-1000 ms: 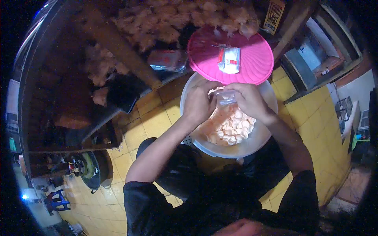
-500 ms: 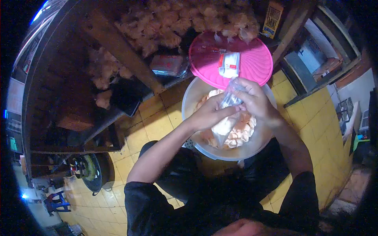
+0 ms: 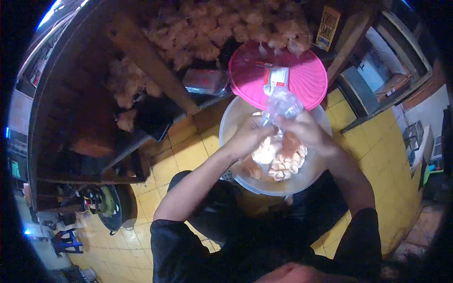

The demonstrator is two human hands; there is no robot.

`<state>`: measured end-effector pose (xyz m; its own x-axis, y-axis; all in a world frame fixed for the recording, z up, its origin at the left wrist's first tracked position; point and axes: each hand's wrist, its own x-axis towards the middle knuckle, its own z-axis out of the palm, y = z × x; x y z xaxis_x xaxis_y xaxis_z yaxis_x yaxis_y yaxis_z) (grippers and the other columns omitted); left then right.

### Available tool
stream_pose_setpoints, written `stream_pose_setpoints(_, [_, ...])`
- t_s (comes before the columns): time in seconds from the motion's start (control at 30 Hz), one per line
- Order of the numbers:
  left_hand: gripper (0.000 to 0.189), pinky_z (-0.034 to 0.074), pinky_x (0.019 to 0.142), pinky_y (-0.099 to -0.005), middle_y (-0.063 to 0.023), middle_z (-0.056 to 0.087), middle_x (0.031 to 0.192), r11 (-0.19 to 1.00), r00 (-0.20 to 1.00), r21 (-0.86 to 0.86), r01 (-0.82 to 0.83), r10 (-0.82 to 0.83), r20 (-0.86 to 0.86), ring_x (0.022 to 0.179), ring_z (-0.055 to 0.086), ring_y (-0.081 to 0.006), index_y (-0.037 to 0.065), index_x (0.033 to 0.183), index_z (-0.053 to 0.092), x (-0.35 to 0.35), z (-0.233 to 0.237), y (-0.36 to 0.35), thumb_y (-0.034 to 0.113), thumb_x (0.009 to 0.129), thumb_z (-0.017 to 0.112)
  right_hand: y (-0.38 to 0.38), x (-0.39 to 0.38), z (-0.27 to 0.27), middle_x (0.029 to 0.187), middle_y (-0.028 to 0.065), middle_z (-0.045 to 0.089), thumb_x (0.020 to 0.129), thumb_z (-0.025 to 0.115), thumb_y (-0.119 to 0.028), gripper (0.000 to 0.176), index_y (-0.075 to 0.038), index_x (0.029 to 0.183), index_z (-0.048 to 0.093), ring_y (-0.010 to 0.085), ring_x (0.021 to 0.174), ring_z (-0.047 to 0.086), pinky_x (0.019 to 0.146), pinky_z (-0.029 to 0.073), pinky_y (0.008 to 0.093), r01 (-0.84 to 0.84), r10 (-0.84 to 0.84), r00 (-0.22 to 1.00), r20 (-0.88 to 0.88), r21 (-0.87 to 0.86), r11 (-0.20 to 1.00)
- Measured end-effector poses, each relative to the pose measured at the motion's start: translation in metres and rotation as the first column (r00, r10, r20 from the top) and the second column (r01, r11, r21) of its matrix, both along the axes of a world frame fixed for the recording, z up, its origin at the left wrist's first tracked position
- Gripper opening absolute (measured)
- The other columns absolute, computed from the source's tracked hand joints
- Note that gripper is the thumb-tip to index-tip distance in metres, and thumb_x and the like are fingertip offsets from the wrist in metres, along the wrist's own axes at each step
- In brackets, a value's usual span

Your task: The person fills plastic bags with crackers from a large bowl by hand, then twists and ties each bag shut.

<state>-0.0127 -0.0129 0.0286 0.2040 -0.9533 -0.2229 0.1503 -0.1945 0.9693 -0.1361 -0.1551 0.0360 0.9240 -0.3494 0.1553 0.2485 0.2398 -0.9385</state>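
Both hands meet over a large translucent tub (image 3: 231, 118) that holds many pale, round crackers (image 3: 286, 165). A clear plastic bag (image 3: 283, 104) is pinched between them. Its gathered top puffs up above the fingers, and its lower part, with pale pieces inside, hangs below. My left hand (image 3: 252, 137) is closed on the bag's left side, and my right hand (image 3: 306, 131) is closed on its right side. Behind the tub a pink lid (image 3: 306, 78) leans over the rim, with a small white and red packet (image 3: 277, 78) on it.
Many filled bags (image 3: 203, 30) lie on a wooden shelf behind, beside a yellow box (image 3: 328, 28) and a stack of flat packets (image 3: 204, 81). To the left are a dark basin (image 3: 123, 207) and a blue stool (image 3: 70, 241). A wooden frame (image 3: 387, 101) stands at right.
The bag's upper part has bunched and puffed out above the fingers. My hands have drawn together around its neck, with my right hand slightly lower.
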Motion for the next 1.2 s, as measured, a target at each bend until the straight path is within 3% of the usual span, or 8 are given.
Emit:
stream_pose_setpoints(0.5, [0.037,0.05,0.082,-0.0311,-0.012,0.068,0.1,0.989,0.941,0.101,0.109,-0.135,0.311,0.091,0.063,-0.0146,0.002,0.11,0.066,-0.009,0.012,-0.008,0.032,0.088,0.063,-0.008,0.003,0.016,0.091,0.0139,0.061,0.105,0.039,-0.028,0.033,-0.004,0.085,0.049,0.0241,0.091,0.061,0.087,0.05,0.0402,0.085,-0.074,0.995,-0.069,0.178,0.98])
stream_pose_setpoints(0.73, [0.062,0.048,0.091,-0.0447,-0.0157,0.066,0.113,0.969,0.507,-0.211,-0.125,0.246,0.826,0.1,0.065,-0.0279,0.004,0.128,0.056,-0.007,-0.014,-0.007,0.056,0.093,0.052,-0.014,0.002,0.026,0.089,0.0113,0.063,0.102,0.046,-0.026,0.027,-0.002,0.09,0.052,0.0232,0.081,0.063,0.086,0.051,0.0392,0.33,-0.329,0.943,0.039,-0.019,0.944])
stream_pose_setpoints(0.77, [0.063,0.05,0.09,-0.0439,-0.0141,0.065,0.115,0.999,0.913,-0.041,0.022,-0.004,0.408,0.102,0.065,-0.027,0.007,0.131,0.053,-0.006,-0.016,-0.009,0.058,0.094,0.048,0.007,-0.012,0.045,0.094,0.0131,0.063,0.096,0.054,-0.02,0.022,0.001,0.101,0.055,0.0253,0.09,0.063,0.09,0.049,0.038,0.237,-0.455,0.878,-0.152,-0.688,0.686])
stream_pose_setpoints(0.8, [0.064,0.051,0.089,-0.043,-0.0125,0.064,0.118,0.97,0.955,0.019,0.242,-0.235,-0.181,0.104,0.064,-0.0261,0.009,0.134,0.05,-0.005,-0.014,-0.01,0.06,0.096,0.044,0.013,-0.004,0.033,0.099,0.015,0.062,0.09,0.057,-0.018,0.025,0.002,0.105,0.057,0.0278,0.098,0.062,0.093,0.048,0.0396,0.255,-0.301,0.953,0.036,-0.635,0.729])
stream_pose_setpoints(0.83, [0.065,0.054,0.087,-0.0398,-0.0096,0.062,0.123,0.949,0.573,-0.097,0.301,-0.261,-0.777,0.108,0.062,-0.0229,0.012,0.136,0.048,-0.011,-0.015,-0.003,0.063,0.096,0.039,0.019,0.003,0.027,0.104,0.0168,0.062,0.085,0.061,-0.015,0.03,0.004,0.108,0.059,0.0302,0.106,0.06,0.097,0.046,0.0412,0.253,-0.142,0.963,0.23,-0.581,0.773])
stream_pose_setpoints(0.87, [0.065,0.054,0.087,-0.0398,-0.0096,0.062,0.123,0.949,0.573,-0.096,0.301,-0.26,-0.777,0.108,0.062,-0.0229,0.012,0.136,0.048,-0.018,-0.014,-0.001,0.063,0.096,0.039,0.017,-0.002,0.03,0.118,0.0186,0.059,0.077,0.062,-0.016,0.035,0.004,0.106,0.061,0.033,0.12,0.053,0.101,0.042,0.0473,0.291,0.028,0.951,0.308,-0.92,0.264])
stream_pose_setpoints(0.9, [0.058,0.054,0.083,-0.0349,-0.0071,0.064,0.114,0.981,0.572,-0.038,0.192,-0.143,-0.808,0.1,0.063,-0.0205,0.011,0.129,0.053,-0.027,-0.012,-0.001,0.058,0.099,0.037,0.024,-0.005,0.023,0.131,0.0143,0.057,0.068,0.063,-0.021,0.043,-0.001,0.106,0.065,0.0319,0.126,0.048,0.105,0.036,0.052,0.332,0.103,0.933,0.346,-0.935,0.128])
stream_pose_setpoints(1.2, [0.038,0.055,0.086,-0.0373,-0.0076,0.06,0.115,0.939,0.481,-0.343,0.025,-0.312,-0.819,0.098,0.063,-0.0215,0.012,0.125,0.052,-0.006,-0.007,0.009,0.039,0.099,0.049,0.041,-0.018,0.017,0.139,0.0052,0.054,0.074,0.068,-0.032,0.021,-0.016,0.088,0.073,0.0254,0.132,0.041,0.109,0.022,0.046,0.421,0.117,0.906,0.408,-0.898,-0.13])
